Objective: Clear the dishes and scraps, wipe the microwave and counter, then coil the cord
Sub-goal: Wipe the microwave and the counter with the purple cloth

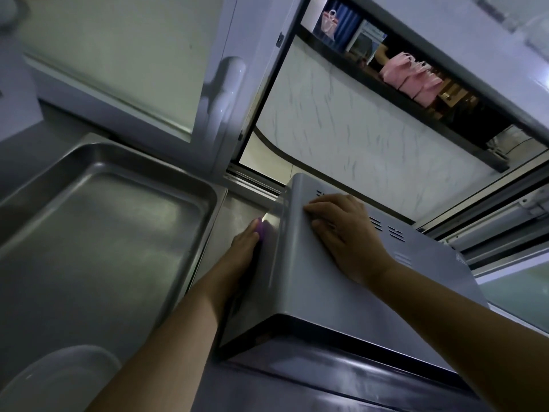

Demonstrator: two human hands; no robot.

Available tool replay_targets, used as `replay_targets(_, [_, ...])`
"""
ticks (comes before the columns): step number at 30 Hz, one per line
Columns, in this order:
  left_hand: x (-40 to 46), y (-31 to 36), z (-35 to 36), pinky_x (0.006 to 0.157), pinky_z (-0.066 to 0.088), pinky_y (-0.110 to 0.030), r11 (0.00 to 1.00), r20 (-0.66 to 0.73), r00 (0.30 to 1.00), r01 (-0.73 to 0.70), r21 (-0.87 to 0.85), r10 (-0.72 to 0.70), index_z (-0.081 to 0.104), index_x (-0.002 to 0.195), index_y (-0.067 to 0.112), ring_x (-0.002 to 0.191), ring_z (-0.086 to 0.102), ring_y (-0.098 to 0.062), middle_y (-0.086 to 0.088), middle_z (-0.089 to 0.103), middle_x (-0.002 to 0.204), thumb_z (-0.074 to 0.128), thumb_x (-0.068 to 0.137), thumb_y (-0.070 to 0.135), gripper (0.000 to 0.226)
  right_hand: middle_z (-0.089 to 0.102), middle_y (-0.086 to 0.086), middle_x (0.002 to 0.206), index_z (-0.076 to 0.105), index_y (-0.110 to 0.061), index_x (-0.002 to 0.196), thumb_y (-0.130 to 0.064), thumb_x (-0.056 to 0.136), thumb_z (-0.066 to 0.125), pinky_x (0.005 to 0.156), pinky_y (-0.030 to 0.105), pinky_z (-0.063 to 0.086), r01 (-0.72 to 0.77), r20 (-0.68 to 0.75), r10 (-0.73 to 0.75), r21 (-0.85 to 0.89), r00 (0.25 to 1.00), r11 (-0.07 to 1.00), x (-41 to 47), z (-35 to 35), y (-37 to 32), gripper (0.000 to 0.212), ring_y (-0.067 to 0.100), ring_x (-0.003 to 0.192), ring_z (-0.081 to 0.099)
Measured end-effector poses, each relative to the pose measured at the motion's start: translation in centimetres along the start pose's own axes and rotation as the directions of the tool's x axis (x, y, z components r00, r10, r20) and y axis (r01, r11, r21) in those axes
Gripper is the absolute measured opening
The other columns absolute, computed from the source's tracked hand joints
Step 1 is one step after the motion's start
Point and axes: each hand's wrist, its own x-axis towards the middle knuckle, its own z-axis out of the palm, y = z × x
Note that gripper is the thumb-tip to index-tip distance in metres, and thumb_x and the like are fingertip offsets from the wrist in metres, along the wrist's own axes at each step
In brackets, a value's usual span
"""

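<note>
Far out to the left of both hands sits a big steel tray (98,221) on the desk (35,144), with the rim of a clear plastic container (59,379) poking in nearer the person. Then comes the left hand (245,243), fingers laid fairly straight along the left side wall of the microwave (326,292), pressing a purple cloth (262,230) flat against the metal; only a sliver of the cloth shows past the fingertips. Just to its right, the right hand (344,233) lies spread and flat on the top panel near the vent slots, holding nothing, seemingly steadying the box. Beyond the hands an open window (356,129) looks out. This looks like the wiping step, on the microwave's side. Next, I'd guess, the cloth must sweep on along that wall, then the desk; the cord is nowhere in sight.
</note>
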Motion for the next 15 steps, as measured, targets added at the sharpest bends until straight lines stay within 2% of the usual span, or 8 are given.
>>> replay_targets(2, [0.1, 1.0, 0.6, 0.112, 0.028, -0.044, 0.999, 0.005, 1.000, -0.024, 0.022, 0.024, 0.039, 0.137, 0.042, 0.129, 0.039, -0.015, 0.005, 0.034, 0.147, 0.038, 0.093, 0.045, 0.044, 0.059, 0.001, 0.117, 0.062, -0.018, 0.115, -0.027, 0.093, 0.048, 0.098, 0.029, 0.028, 0.011, 0.001, -0.011, -0.001, 1.000, 1.000, 0.1, 0.1, 0.1, 0.028, 0.018, 0.111, 0.048])
replay_targets(5, [0.5, 4.2, 2.1, 0.109, 0.032, -0.046, 0.988, 0.052, 0.988, -0.149, 0.051, 0.146, 0.037, 0.132, 0.054, 0.128, 0.039, -0.015, 0.008, 0.032, 0.147, 0.035, 0.091, 0.049, 0.041, 0.058, 0.000, 0.116, 0.062, -0.018, 0.115, -0.027, 0.093, 0.047, 0.097, 0.029, 0.028, 0.005, 0.001, -0.005, 0.003, 1.000, 1.000, 0.1, 0.2, 0.0, 0.027, 0.016, 0.110, 0.047])
replay_targets(8, [2.0, 7.3, 3.3, 0.111, 0.029, -0.041, 0.955, 0.079, 0.961, -0.273, 0.121, 0.264, 0.034, 0.136, 0.048, 0.129, 0.035, -0.010, 0.009, 0.028, 0.149, 0.031, 0.095, 0.040, 0.042, 0.057, 0.000, 0.116, 0.062, -0.018, 0.114, -0.028, 0.094, 0.045, 0.097, 0.032, 0.032, 0.000, 0.009, 0.000, 0.013, 1.000, 1.000, 0.2, 0.2, 0.1, 0.028, 0.016, 0.110, 0.047])
replay_targets(15, [2.1, 8.3, 3.7, 0.113, 0.028, -0.042, 0.941, 0.072, 0.959, -0.284, 0.185, 0.275, 0.038, 0.138, 0.040, 0.129, 0.036, -0.012, 0.004, 0.031, 0.146, 0.032, 0.098, 0.033, 0.041, 0.057, 0.002, 0.117, 0.061, -0.017, 0.115, -0.024, 0.094, 0.045, 0.101, 0.036, 0.034, -0.015, 0.017, 0.014, 0.027, 1.000, 1.000, 0.2, 0.1, 0.1, 0.028, 0.019, 0.112, 0.048])
